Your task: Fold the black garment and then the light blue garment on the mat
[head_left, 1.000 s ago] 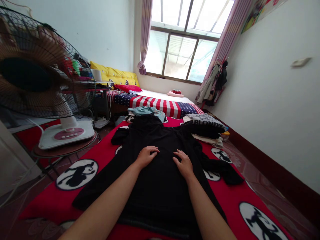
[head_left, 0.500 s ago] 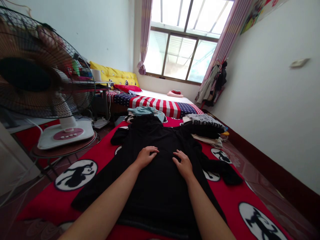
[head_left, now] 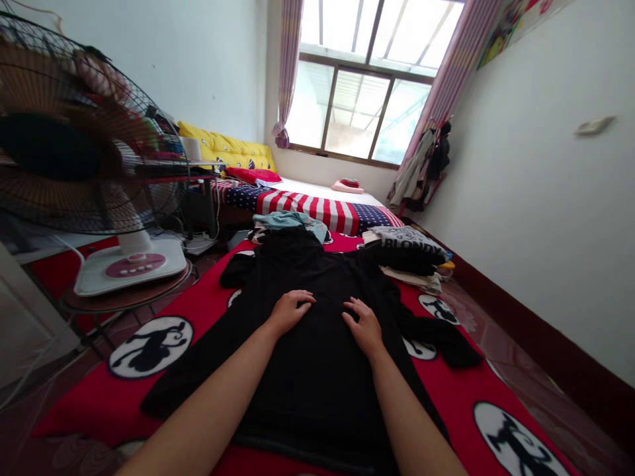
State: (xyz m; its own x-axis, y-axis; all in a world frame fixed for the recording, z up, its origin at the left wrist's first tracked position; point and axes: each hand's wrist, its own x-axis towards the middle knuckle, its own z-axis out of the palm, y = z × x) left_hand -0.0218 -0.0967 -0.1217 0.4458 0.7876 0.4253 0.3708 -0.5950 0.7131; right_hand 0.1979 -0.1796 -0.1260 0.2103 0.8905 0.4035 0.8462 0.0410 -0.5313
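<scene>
A black long-sleeved top lies spread out on a red blanket with round white monkey patches. Its hem is toward me, and one sleeve stretches out to the right. My left hand rests on the left part of the top, fingers extended and holding nothing. On the right part lies my right hand, its fingers apart, also without anything in it. A gap of black cloth separates the two hands.
A pile of folded clothes lies at the far right of the blanket, and light-blue clothes at its far end. To the left, a fan stands on a round stool. A bed is under the window.
</scene>
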